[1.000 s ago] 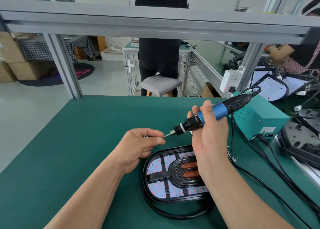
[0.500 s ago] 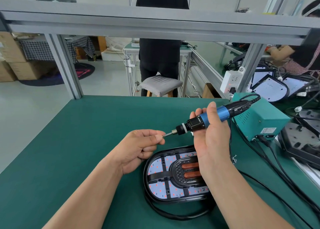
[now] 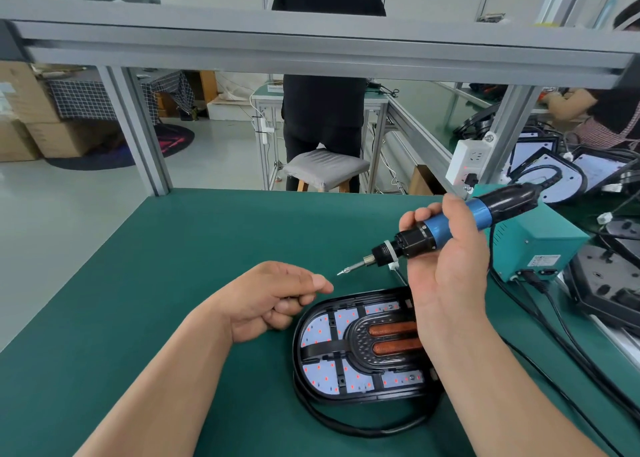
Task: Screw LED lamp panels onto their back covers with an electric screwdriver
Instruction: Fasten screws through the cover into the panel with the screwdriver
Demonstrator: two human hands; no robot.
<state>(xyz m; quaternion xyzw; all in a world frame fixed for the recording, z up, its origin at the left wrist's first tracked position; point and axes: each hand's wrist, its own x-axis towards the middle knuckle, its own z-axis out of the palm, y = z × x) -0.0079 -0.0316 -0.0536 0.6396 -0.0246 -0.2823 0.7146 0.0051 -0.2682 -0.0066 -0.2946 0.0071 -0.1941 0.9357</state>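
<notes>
One green table point(image 3: 173, 283) takes up the whole lower frame, right?

Yes, and right of centre on it lies the lamp panel point(image 3: 322, 332), face up in its black back cover point(image 3: 298, 356), with red dots on the boards and two coppery bars in the middle. A black cable point(image 3: 346, 426) loops round its lower edge.

What about the right edge?

A teal box point(image 3: 540, 245) stands there on the table, with leads plugged into its front.

And the electric screwdriver point(image 3: 446, 226)?

Up in the air above the panel, slanting from upper right down to lower left. The right hand point(image 3: 446, 276) grips its blue-and-black barrel, fingers wrapped round it.

The left hand point(image 3: 273, 300)?

Left of the panel, fingers curled in, thumb laid along them. Whether it holds anything I cannot tell.

And the bit point(image 3: 351, 269)?

It points at that thumb, near it but apart.
</notes>
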